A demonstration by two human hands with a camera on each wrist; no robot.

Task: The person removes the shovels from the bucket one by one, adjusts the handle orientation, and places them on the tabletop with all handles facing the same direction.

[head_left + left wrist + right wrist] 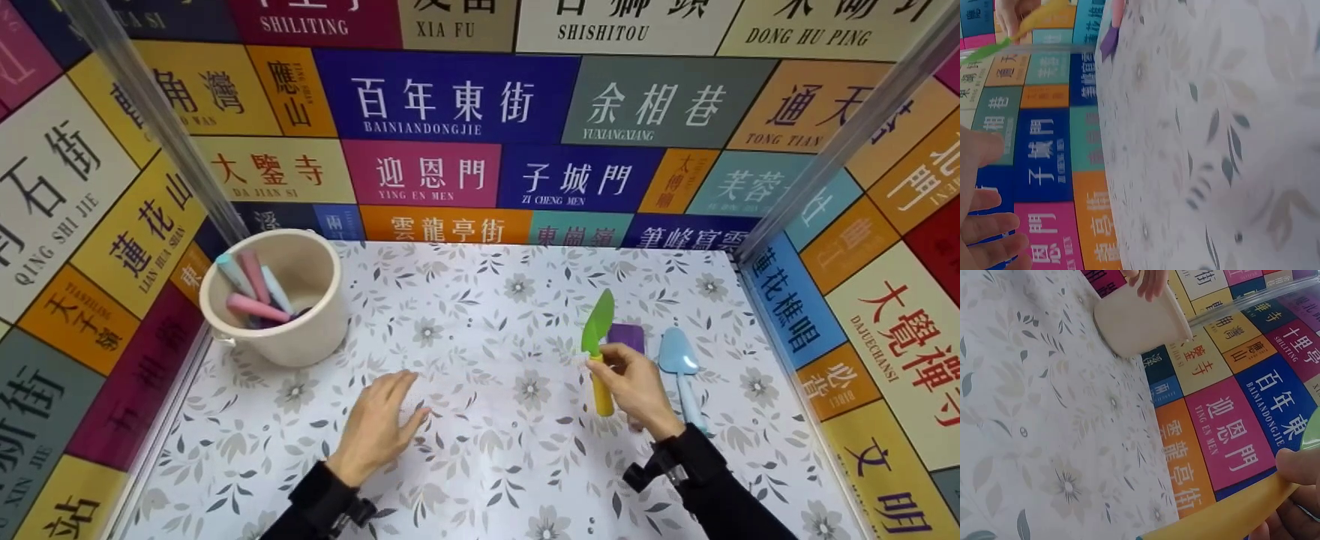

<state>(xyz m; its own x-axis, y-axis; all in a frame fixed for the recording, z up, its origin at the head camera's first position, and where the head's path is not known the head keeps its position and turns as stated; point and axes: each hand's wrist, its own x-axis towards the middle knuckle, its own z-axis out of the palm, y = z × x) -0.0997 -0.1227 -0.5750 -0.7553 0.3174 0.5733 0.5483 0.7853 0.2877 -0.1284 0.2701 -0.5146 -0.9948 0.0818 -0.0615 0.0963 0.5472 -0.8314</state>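
My right hand [634,382] pinches a small toy trowel [602,386] with a yellow handle and a narrow green blade, held above the table with the blade pointing away. In the right wrist view its yellow handle [1224,514] crosses the lower edge. Behind that hand lies a purple-bladed tool [627,337]; the left wrist view shows its purple end [1109,43] and pink handle. Just right of it a light blue trowel [679,354] lies on the table. My left hand [379,420] hovers over the table with fingers extended, holding nothing.
At the back left stands a cream bucket [319,330] with several pink and pale blue handles [259,309] sticking up inside. The flower-patterned table [480,315] is bounded by colourful sign-printed walls [450,97] at the back and both sides.
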